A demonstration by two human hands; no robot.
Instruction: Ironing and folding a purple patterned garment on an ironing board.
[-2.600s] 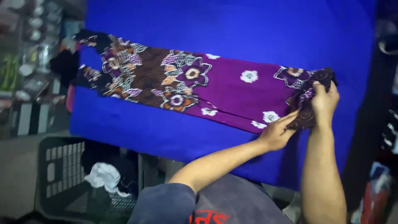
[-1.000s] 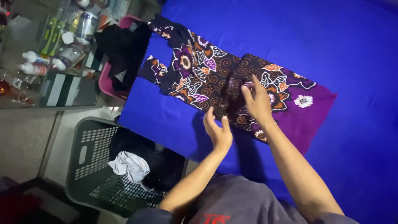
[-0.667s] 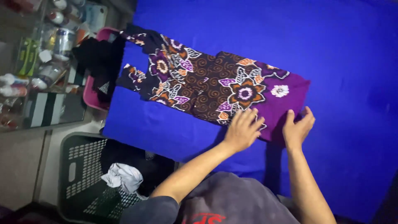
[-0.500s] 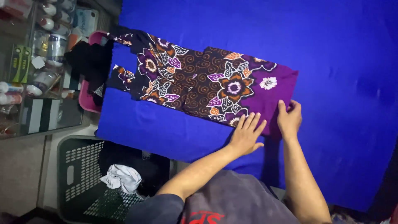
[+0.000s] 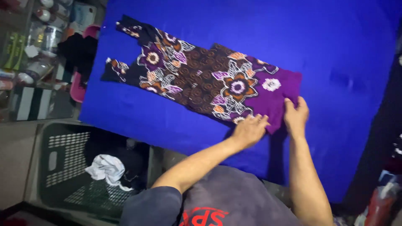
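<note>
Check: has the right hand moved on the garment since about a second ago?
Yes. The right hand went from the garment's patterned middle to its purple end, nearer the blue cloth's front edge.

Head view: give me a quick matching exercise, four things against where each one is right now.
Things:
1. patterned garment
2. white cloth
3. left hand
4. right hand

Places:
A. inside the dark basket
B. at the garment's purple end corner
C. spread flat on the blue cover
D. flat on the garment's near edge

Pairs: 1-C, 2-A, 3-D, 4-B
</note>
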